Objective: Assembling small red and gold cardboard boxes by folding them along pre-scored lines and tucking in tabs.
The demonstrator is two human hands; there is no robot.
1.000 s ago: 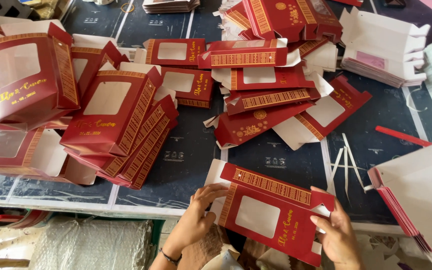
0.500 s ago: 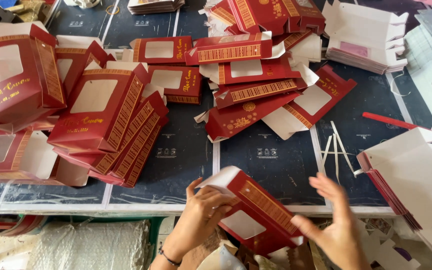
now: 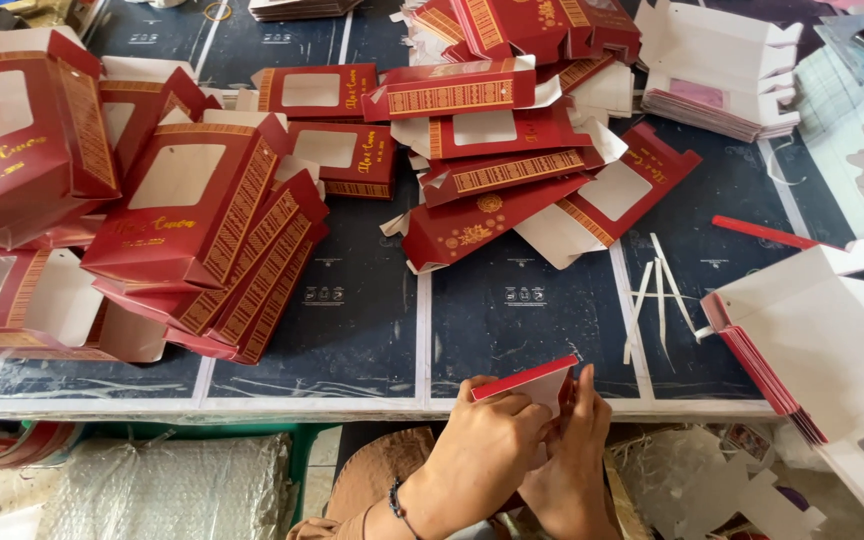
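1. Left hand (image 3: 487, 445) and right hand (image 3: 572, 450) pressed close together at the near edge of the worktop (image 3: 352, 320), both closed on a red carton (image 3: 532, 380) pinched between them.
2. Carton held just above the worktop's front edge, tilted so only a red rim and a white inner face show; the rest hidden behind the fingers.
3. To do the fold well: keep thumbs along the crease, press evenly on both sides, line up the flap squarely before pushing it home, avoid crushing the clear window panel.
4. Better kept low and close to the body, as now, for steady pressure.
5. Around it: a pile of flat red cartons (image 3: 512, 160) at the far middle of the worktop, a leaning stack of window cartons (image 3: 202, 230) to the left, one erected box (image 3: 22, 140) at the far left.
6. To the right: loose white strips (image 3: 657, 290), a thin red strip (image 3: 762, 232), a fanned stack of white-backed blanks (image 3: 812, 340), a further white stack (image 3: 722, 70) at the far right.
7. Compared with half a second earlier: hands then apart, gripping opposite ends of the carton with its window face half visible; now drawn together, carton folded tighter and mostly covered.
8. Compared with a full second earlier: carton then lying open and flat on the worktop edge; now lifted and closed up.
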